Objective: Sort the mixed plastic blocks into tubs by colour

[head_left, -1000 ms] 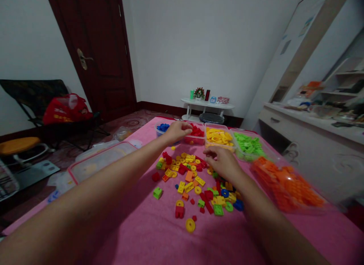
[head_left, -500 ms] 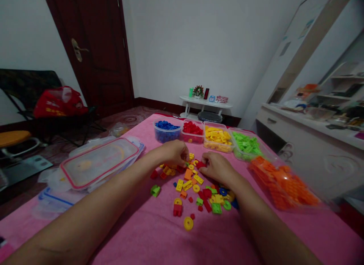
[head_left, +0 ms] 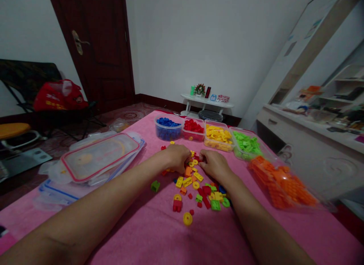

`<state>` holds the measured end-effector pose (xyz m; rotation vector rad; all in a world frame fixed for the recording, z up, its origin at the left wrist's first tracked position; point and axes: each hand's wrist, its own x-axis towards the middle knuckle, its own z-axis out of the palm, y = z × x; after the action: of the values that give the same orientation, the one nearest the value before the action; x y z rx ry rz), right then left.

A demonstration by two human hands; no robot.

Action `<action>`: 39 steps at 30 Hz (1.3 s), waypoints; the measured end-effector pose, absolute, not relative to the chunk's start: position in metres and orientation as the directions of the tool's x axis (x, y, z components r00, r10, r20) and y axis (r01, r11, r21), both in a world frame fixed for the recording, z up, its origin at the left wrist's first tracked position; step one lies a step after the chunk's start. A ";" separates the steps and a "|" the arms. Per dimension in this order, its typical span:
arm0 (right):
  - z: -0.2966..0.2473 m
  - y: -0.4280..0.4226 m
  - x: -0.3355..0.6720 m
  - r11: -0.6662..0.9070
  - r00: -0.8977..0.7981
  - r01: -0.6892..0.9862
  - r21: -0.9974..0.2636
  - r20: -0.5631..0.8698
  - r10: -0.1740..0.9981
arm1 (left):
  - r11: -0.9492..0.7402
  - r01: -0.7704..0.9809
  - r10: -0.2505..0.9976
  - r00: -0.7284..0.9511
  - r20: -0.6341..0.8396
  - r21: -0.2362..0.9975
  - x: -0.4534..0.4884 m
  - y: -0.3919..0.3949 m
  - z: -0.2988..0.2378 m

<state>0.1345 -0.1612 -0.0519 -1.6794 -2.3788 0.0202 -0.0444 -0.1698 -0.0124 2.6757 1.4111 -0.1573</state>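
Blocks (head_left: 187, 182), wide cloth (head_left: 170, 240) nearer, containers (head_left: 168, 135) edging it

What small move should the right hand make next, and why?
If its fingers are free, the right hand should probably pick up the yellow rectangular plastic brick. It lies uncovered near that hand, among loose plastic pieces of mixed colours, while the clear plastic container of yellow pieces stands farther back.

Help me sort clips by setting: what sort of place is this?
Most likely a room in a home: there is a dark panelled door, a chair holding a red bag, and toy bricks spread on a pink cloth.
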 end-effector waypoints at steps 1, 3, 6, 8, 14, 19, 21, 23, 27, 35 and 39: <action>-0.052 -0.162 0.134 0.348 -0.322 0.928 -0.130 0.187 0.928 | -0.557 0.830 0.819 0.556 -0.138 0.037 -0.041 -0.172 -0.014; -0.053 -0.163 0.133 0.348 -0.319 0.929 -0.123 0.210 0.924 | -0.551 0.834 0.828 0.550 -0.115 0.023 -0.037 -0.175 -0.017; -0.055 -0.160 0.136 0.318 -0.274 0.927 -0.197 0.222 0.936 | -0.550 0.830 0.822 0.558 -0.117 0.094 -0.038 -0.174 -0.019; -0.053 -0.157 0.140 0.287 -0.221 0.911 -0.298 0.235 0.947 | -0.528 0.814 0.819 0.563 -0.109 0.243 -0.042 -0.168 -0.017; -0.032 -0.156 0.139 0.393 -0.026 0.635 -0.665 0.490 0.871 | 0.074 0.195 0.871 0.464 -0.159 0.978 -0.045 -0.147 -0.018; -0.016 -0.170 0.114 0.526 -0.062 0.499 -0.689 0.577 0.814 | 0.631 -0.449 0.700 0.682 -0.213 0.633 -0.037 -0.146 -0.029; -0.015 -0.172 0.110 0.576 -0.146 0.512 -0.637 0.596 0.790 | 0.689 -0.480 0.662 0.722 -0.202 0.543 -0.036 -0.146 -0.032; -0.019 -0.168 0.111 0.607 -0.183 0.546 -0.578 0.624 0.760 | 0.697 -0.460 0.651 0.728 -0.216 0.550 -0.038 -0.144 -0.030; -0.043 -0.151 0.125 0.569 -0.284 0.689 -0.449 0.555 0.782 | 0.450 -0.303 0.827 0.498 -0.263 0.840 -0.054 -0.137 -0.013; -0.069 -0.143 0.134 0.457 -0.406 0.837 -0.300 0.219 0.887 | -0.370 0.816 0.898 0.437 -0.054 0.444 -0.100 -0.134 0.012; -0.062 -0.147 0.133 0.368 -0.329 0.900 -0.235 0.188 0.925 | -0.365 0.919 0.893 0.390 -0.223 0.146 -0.097 -0.142 0.013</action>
<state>0.1333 -0.1472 -0.0624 -1.6141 -2.3442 0.1268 -0.0974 -0.1418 0.0133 2.4037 1.6024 -0.1539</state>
